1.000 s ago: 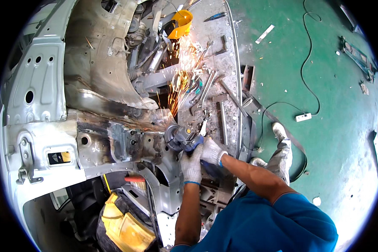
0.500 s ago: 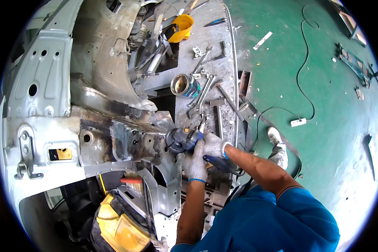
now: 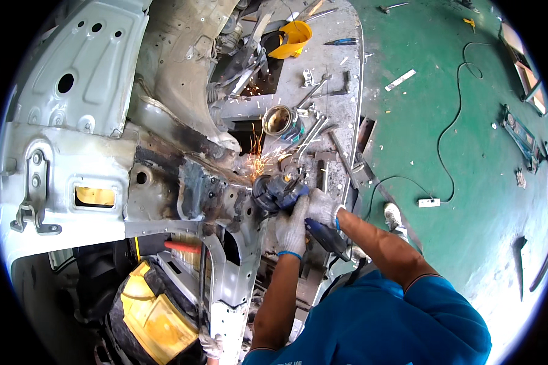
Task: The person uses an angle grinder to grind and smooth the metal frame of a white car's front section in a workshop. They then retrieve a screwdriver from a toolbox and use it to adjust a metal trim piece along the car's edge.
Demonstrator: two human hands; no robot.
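Green floor [image 3: 408,134] alongside, we clamp the fingers of our left hand [image 3: 291,231] and right hand [image 3: 323,208] around the angle grinder [image 3: 282,190], presumably steadying it as sparks [image 3: 259,163] fly.

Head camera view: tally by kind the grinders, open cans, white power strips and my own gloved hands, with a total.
Grinder: 1
Open can: 1
White power strip: 1
Gloved left hand and gloved right hand: 2
Total: 5
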